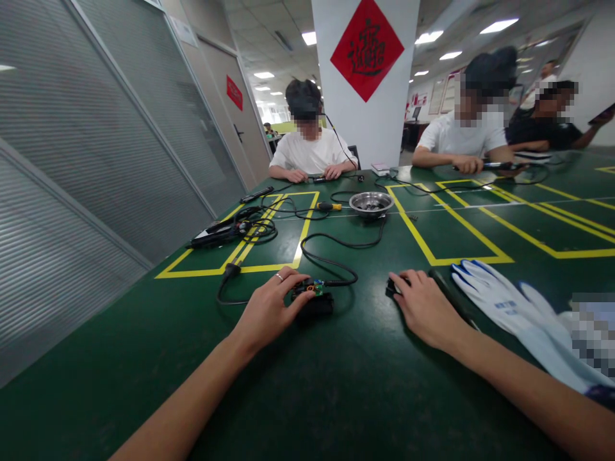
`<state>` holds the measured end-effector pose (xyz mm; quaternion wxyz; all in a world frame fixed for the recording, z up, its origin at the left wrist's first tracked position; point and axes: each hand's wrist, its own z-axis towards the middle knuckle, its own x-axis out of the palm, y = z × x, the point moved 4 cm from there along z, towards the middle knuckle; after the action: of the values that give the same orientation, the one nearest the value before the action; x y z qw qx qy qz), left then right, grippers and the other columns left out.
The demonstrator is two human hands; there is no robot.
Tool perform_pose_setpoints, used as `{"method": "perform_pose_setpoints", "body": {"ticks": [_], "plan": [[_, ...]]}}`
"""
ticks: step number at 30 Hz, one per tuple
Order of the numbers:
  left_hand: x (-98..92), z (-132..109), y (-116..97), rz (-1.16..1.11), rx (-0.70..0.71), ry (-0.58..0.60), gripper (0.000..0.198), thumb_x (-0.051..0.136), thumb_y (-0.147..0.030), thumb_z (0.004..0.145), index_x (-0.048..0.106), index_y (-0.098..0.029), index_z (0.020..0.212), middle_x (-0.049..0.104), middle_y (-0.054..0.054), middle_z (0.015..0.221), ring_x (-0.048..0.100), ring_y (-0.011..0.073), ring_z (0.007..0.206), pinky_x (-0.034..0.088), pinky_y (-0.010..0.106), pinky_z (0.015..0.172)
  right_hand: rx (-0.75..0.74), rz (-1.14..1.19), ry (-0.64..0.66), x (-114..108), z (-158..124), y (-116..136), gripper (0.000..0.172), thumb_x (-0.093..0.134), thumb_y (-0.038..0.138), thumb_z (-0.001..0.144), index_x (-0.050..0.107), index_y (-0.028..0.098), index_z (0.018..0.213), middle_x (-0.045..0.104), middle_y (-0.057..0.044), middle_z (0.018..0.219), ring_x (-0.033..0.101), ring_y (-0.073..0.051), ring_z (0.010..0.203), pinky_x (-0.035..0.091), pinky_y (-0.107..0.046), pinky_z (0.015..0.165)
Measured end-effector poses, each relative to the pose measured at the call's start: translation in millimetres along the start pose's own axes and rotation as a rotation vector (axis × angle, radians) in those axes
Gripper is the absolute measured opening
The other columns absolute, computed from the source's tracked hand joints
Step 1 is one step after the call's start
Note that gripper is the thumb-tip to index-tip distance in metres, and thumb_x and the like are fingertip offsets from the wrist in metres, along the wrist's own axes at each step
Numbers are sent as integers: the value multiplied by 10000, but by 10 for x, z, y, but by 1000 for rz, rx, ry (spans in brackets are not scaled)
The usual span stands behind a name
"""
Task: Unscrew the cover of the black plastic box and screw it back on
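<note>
My left hand (269, 304) pinches a small circuit board (314, 288) with a copper-coloured coil, at the near middle of the table. Just beneath the board lies a black cylindrical housing (319, 305), partly hidden by my fingers. A black cable (343, 282) leaves the board and curves back toward the bowl. To the right, my right hand (425, 310) rests on the table, its fingers closed over a small black part (391, 287), mostly covered. Against that hand's outer side lies a dark tool (446, 291) with a thin metal shaft.
White-and-blue gloves (509, 310) lie at right. Farther back are a metal bowl (371, 203) of small parts, a yellow-black screwdriver (329, 207) and tangled black cables (254, 227). A plug (232, 269) lies left. Yellow tape (307, 237) marks the green table (317, 390); people sit opposite.
</note>
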<state>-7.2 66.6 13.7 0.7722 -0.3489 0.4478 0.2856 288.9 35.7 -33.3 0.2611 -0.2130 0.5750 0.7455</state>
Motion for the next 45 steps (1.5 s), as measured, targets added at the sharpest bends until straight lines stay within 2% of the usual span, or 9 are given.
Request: {"method": "perform_pose_setpoints", "body": {"ticks": [6,10,15,20,23,31,37,40,45], "plan": [[-27,-2,-2,11,-7,-35,315,473,-443,945,556,-246,1178,567,49,1132,576,239,1047,475,384,930,-171,-337,48,70,-46,131,538,400,431,888,457,167,1353,506,-176,1287,421,-368,1185,307,-628,982],[-56,-1,-19,4,-13,-104,293,479,-418,945,553,-229,1157,573,53,1111,580,238,1028,476,373,916,-311,-430,84,58,-88,509,500,330,374,930,447,124,1347,480,-175,1316,419,-321,1204,326,-559,1019],[-77,-7,-54,-26,-17,-190,253,481,-377,949,543,-223,1139,574,47,1087,587,226,1012,477,360,908,-526,-442,245,546,-112,1001,383,422,332,916,516,198,1263,562,-102,1224,530,-233,1084,456,-438,935],[-80,-10,-60,-36,-22,-188,238,480,-363,951,542,-222,1132,571,49,1082,587,222,1000,479,350,900,-579,-441,284,960,69,1036,377,539,369,878,525,182,1205,532,-90,1260,552,-205,1094,483,-445,909],[-78,-14,-58,-39,-8,-181,243,481,-358,952,544,-216,1139,567,51,1081,584,219,990,479,344,884,-549,-428,290,842,33,998,307,525,340,887,562,184,1148,570,-78,1194,557,-194,1067,487,-425,902],[-20,-64,-176,-70,22,-120,273,490,-379,952,530,-216,1168,547,57,1107,576,215,984,480,342,864,-501,-356,276,338,-521,862,302,620,349,817,581,263,1104,612,-5,1158,554,-185,1038,508,-374,889],[33,-130,-350,-107,89,-11,312,479,-392,961,483,-231,1228,522,59,1127,575,203,978,481,334,849,-465,-337,28,21,-499,717,294,495,310,901,532,201,1172,543,-79,1239,477,-191,1177,429,-425,1009],[84,-178,-481,-147,170,62,343,481,-416,957,451,-235,1247,515,65,1136,573,205,990,483,333,839,-498,-347,10,35,-450,701,422,499,296,900,437,186,1303,529,-89,1282,457,-197,1213,398,-442,1048],[59,-206,-632,-174,175,297,466,579,-467,892,422,-269,1283,515,64,1212,595,211,926,488,346,795,-567,-373,87,169,-458,668,325,416,160,921,525,206,1223,630,-49,1033,560,-166,990,455,-415,959]]}}
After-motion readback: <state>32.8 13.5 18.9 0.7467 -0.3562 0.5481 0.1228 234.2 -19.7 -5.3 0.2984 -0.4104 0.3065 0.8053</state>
